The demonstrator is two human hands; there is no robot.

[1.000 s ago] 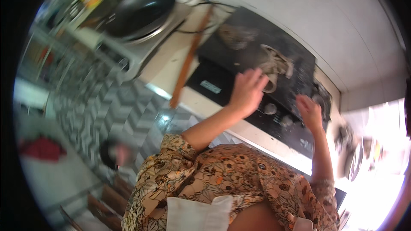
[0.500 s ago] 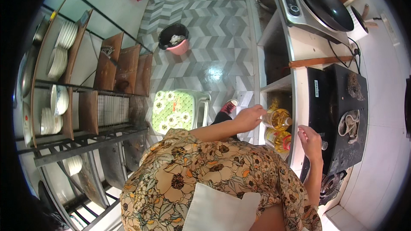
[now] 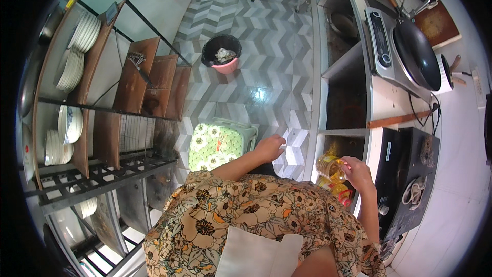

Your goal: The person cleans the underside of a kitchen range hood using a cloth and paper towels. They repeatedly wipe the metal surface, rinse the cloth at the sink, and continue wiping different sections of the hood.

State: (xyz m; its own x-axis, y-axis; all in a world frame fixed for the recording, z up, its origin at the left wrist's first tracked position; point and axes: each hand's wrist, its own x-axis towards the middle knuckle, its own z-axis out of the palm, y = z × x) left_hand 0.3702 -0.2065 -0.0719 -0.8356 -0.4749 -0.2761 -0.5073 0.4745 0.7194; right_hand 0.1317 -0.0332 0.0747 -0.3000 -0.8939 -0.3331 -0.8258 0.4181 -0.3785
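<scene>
A clear plastic bottle of yellow cooking oil (image 3: 330,169) stands in the open shelf under the counter on my right. My right hand (image 3: 359,173) is closed on the top of this bottle, and its fingers cover the cap. Beside it, closer to me, is a second oil bottle (image 3: 339,191) with a red cap and handle. My left hand (image 3: 270,147) is over the floor, nearest to a green flower-patterned stool (image 3: 218,146). Its fingers are loosely bent and apart, with nothing in them.
On the right, the counter carries a black gas stove (image 3: 405,179) with a folded cloth (image 3: 414,193), and a silver cooker with a black wok (image 3: 417,54). A pink-and-black bin (image 3: 225,65) stands on the floor. Left is a rack with stacked plates (image 3: 72,69).
My left hand has drawn away from the oil bottle to the left. My right hand has come from the counter edge onto the bottle's top. The whole view has shifted slightly.
</scene>
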